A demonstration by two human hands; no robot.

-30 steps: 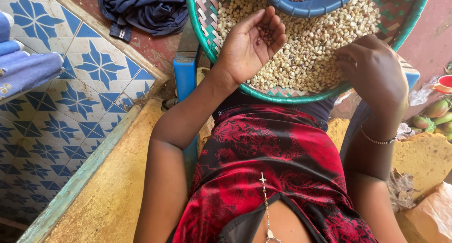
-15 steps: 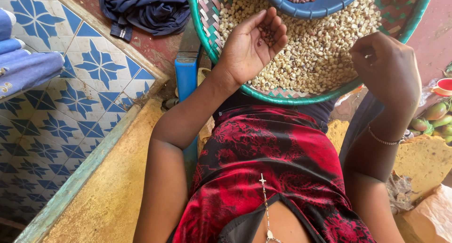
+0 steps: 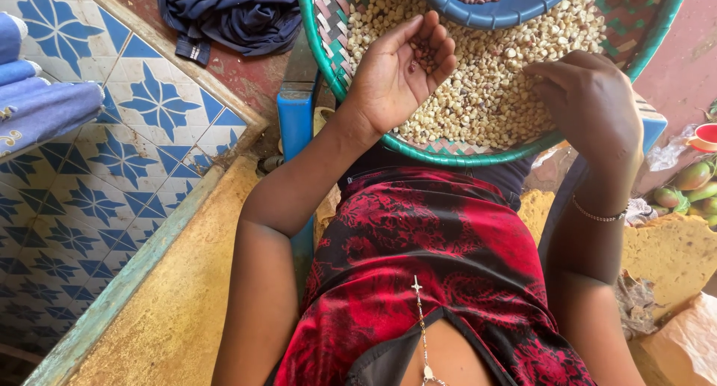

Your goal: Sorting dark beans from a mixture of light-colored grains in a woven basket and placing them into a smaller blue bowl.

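While I sit with the big woven basket on my lap, my left hand lies palm up at its near rim, in the upper middle of the frame. My left fingers are curled up a little, like a small cup, and a few dark red beans sit in the hollow of them. They rest there loose; I am not pinching them.

My right hand is in the upper right of the frame, palm down over the pale corn kernels that fill the basket. My right fingers are bent and pressed close together, with the tips pointing down at the kernels. I cannot tell if a bean is caught between them, because the back of the hand hides the tips. A thin bracelet goes round that wrist.

A blue bowl sits on top of the kernels at the far side of the basket, at the top edge of the frame, with more dark red beans in it. The basket has a green rim, and it is just above my red and black dress.

A wall of blue and white tiles fills the left of the frame. A dark blue cloth lies on the floor in the upper left. Some green fruits lie at the right edge.
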